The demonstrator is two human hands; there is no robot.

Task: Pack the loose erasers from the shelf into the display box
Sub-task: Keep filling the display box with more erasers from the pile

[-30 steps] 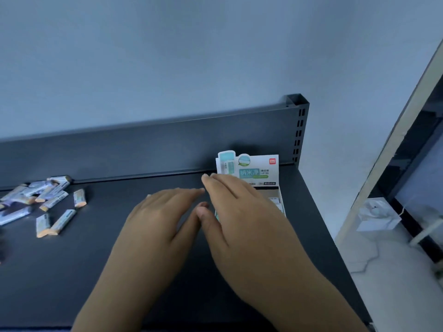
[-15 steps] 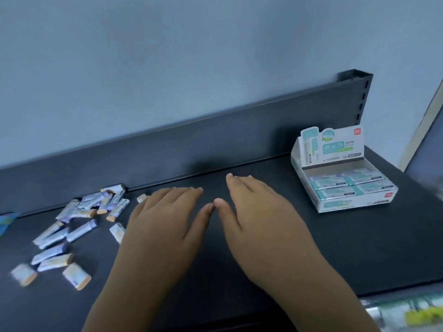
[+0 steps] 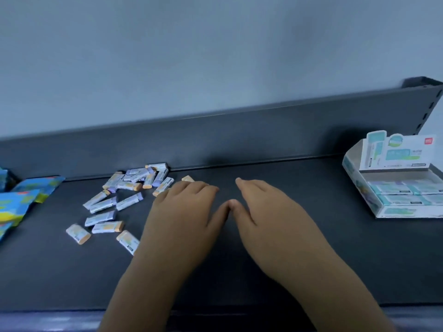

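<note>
Several loose erasers (image 3: 124,197) in pale wrappers with orange ends lie scattered on the left of the dark shelf (image 3: 311,248). The white and teal display box (image 3: 395,188) stands at the far right, its header card upright and wrapped erasers lying inside. My left hand (image 3: 184,212) and my right hand (image 3: 266,212) lie flat, palms down, in the middle of the shelf, thumbs touching. Both hold nothing. My left hand's fingers reach the right edge of the eraser pile and cover part of one or two erasers.
Blue and yellow packets (image 3: 19,200) lie at the far left edge. The shelf's dark back panel (image 3: 239,140) rises behind everything, with a perforated upright (image 3: 431,104) at the right. The shelf's front edge runs along the bottom.
The view has swung left: the display box has slid to the right edge and the eraser pile and packets have come into view. Both hands left the box, flat and empty.
</note>
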